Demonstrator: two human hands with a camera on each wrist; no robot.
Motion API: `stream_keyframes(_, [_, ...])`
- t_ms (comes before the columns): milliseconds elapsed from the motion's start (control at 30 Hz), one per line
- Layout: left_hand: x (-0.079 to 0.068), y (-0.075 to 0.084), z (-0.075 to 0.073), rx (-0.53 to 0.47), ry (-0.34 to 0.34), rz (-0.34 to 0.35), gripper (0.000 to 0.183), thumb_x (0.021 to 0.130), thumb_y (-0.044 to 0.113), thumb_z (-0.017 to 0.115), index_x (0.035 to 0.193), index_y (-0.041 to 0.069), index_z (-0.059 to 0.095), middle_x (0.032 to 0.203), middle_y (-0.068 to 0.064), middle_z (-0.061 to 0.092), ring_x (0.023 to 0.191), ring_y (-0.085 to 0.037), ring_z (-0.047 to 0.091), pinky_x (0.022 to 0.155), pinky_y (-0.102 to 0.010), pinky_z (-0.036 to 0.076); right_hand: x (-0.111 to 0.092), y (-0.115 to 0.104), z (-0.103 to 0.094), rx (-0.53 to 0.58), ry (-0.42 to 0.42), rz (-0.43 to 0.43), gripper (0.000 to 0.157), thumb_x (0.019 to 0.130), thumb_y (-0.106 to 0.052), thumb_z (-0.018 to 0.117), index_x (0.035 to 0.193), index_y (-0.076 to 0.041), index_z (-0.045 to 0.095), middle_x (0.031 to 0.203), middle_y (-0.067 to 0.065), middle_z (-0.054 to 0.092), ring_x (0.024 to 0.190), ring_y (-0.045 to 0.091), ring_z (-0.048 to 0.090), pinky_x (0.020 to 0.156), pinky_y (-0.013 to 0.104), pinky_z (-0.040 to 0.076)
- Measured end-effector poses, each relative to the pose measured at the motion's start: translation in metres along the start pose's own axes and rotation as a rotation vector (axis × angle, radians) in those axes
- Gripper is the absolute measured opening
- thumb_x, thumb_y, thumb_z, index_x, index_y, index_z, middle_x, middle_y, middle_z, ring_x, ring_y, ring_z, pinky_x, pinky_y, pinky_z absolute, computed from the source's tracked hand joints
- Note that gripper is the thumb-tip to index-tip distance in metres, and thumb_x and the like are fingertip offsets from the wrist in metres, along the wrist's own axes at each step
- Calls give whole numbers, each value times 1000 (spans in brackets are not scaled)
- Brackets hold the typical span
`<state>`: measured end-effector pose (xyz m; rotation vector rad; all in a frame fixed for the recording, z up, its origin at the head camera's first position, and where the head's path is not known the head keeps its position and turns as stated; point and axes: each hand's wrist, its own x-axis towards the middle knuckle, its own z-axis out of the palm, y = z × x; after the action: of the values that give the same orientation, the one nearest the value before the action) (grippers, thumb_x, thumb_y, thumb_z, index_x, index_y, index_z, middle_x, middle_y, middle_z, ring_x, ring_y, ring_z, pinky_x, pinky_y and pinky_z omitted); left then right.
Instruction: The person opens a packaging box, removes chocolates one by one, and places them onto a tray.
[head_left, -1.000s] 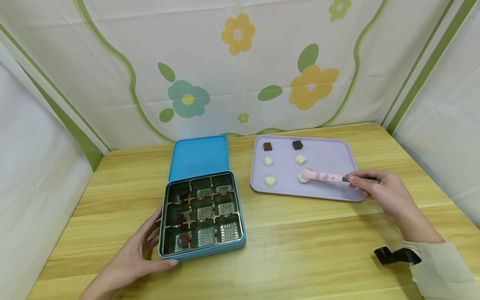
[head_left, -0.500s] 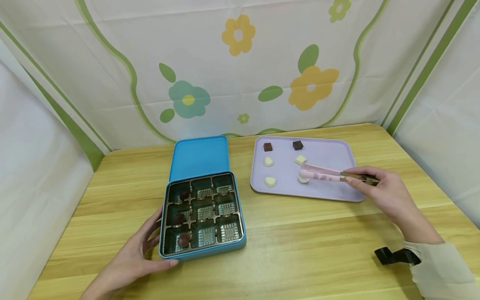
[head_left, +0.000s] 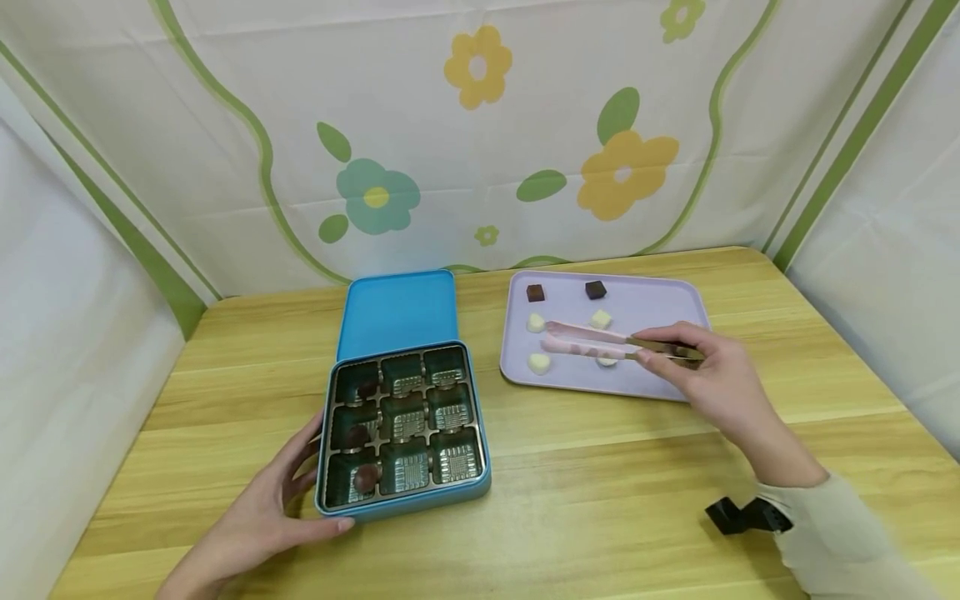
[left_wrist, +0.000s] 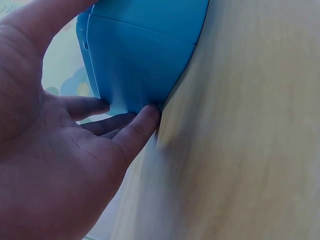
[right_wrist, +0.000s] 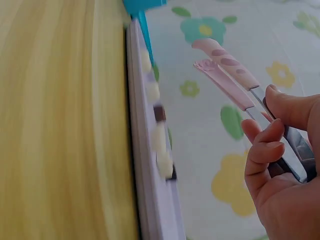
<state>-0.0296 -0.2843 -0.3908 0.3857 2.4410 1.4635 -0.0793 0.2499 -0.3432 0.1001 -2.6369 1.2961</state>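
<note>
With its fingers and thumb, my right hand [head_left: 720, 383] pinches pink-tipped metal tongs [head_left: 588, 350] over the lilac tray [head_left: 667, 304]. In the right wrist view, the two arms of the tongs [right_wrist: 232, 65] stand apart with nothing between them. Their tips point at a pale heart-shaped chocolate [head_left: 538, 363] and another pale chocolate [head_left: 536, 322]. A further pale chocolate [head_left: 606, 362] is partly hidden under the tongs. My left hand [head_left: 258, 517] touches the blue tin [head_left: 420, 502] at its front left corner, fingers along the left side. A dark round chocolate [head_left: 366, 477] sits in the tin's front left compartment.
Two more dark chocolates occupy the left column of the divided insert [head_left: 406, 419]. The blue lid [head_left: 399, 312] lies behind the tin. On the tray are also a pale square chocolate [head_left: 601, 319], a reddish-brown cube [head_left: 535, 292] and a dark cube [head_left: 596, 290]. A flowered cloth [head_left: 472, 150] stands behind the table.
The tongs have spread and let go of the pale chocolate at the tray's front. My right hand has carried them left, toward the left column of chocolates. My left hand stays at the tin.
</note>
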Motion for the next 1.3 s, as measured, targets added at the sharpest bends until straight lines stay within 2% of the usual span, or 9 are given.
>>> stream_keyframes(133, [0, 0, 0, -4, -1, -1, 129, 82, 15, 95, 175, 31, 8, 175, -26, 26, 153, -56, 35, 106, -10, 42, 7, -23, 23, 86, -62, -94, 20, 98, -17, 81, 118, -18, 82, 106, -9, 77, 87, 5, 67, 67, 20, 55])
stream_keyframes(267, [0, 0, 0, -3, -1, -8, 129, 82, 16, 95, 175, 32, 8, 175, -26, 27, 153, -56, 36, 106, -10, 42, 15, -39, 48, 152, -141, -146, 19, 98, -14, 81, 116, -18, 82, 108, 2, 78, 86, 8, 70, 68, 22, 57])
stream_keyframes(500, [1, 1, 0, -19, -18, -34, 128, 83, 17, 94, 175, 32, 7, 176, -27, 23, 155, -58, 33, 105, -11, 43, 28, -71, 94, 221, -221, -254, 21, 95, -11, 84, 115, -14, 83, 99, 1, 76, 85, 13, 70, 75, 25, 61])
stream_keyframes(733, [1, 0, 0, -16, -8, -36, 128, 82, 17, 95, 175, 31, 8, 176, -26, 23, 156, -58, 31, 106, -10, 42, 40, -97, 134, 230, -276, -309, 21, 94, -12, 84, 115, -13, 82, 106, 4, 79, 92, 13, 72, 82, 28, 63])
stream_keyframes(867, [1, 1, 0, -19, -8, -38, 127, 82, 18, 95, 175, 32, 9, 175, -25, 25, 155, -57, 33, 106, -10, 43, 46, -108, 146, 201, -302, -327, 22, 95, -15, 83, 116, -13, 82, 113, 5, 80, 100, 16, 73, 88, 32, 61])
stream_keyframes(967, [2, 1, 0, -17, -10, -40, 127, 83, 19, 95, 175, 32, 9, 176, -24, 26, 155, -54, 34, 107, -10, 43, 51, -115, 153, 178, -343, -370, 21, 96, -16, 82, 117, -11, 82, 111, 3, 79, 97, 14, 71, 84, 30, 60])
stream_keyframes(1033, [1, 0, 0, -13, -9, -35, 127, 82, 19, 95, 175, 32, 9, 176, -24, 26, 156, -52, 34, 107, -11, 44, 55, -120, 156, 159, -378, -408, 20, 98, -16, 81, 116, -9, 81, 107, 3, 78, 89, 10, 67, 76, 26, 58])
stream_keyframes(1167, [1, 0, 0, 0, -2, -33, 127, 82, 19, 95, 175, 33, 10, 175, -22, 29, 154, -48, 34, 107, -12, 44, 67, -139, 159, 7, -433, -500, 19, 100, -20, 79, 114, -9, 83, 101, 3, 76, 82, 11, 60, 71, 24, 51])
stream_keyframes(1300, [0, 0, 1, -16, -4, -22, 127, 82, 18, 95, 175, 33, 11, 175, -23, 29, 153, -51, 36, 107, -13, 45, 82, -165, 164, -181, -515, -558, 19, 100, -22, 78, 112, -8, 84, 104, 5, 80, 85, 15, 64, 75, 27, 52])
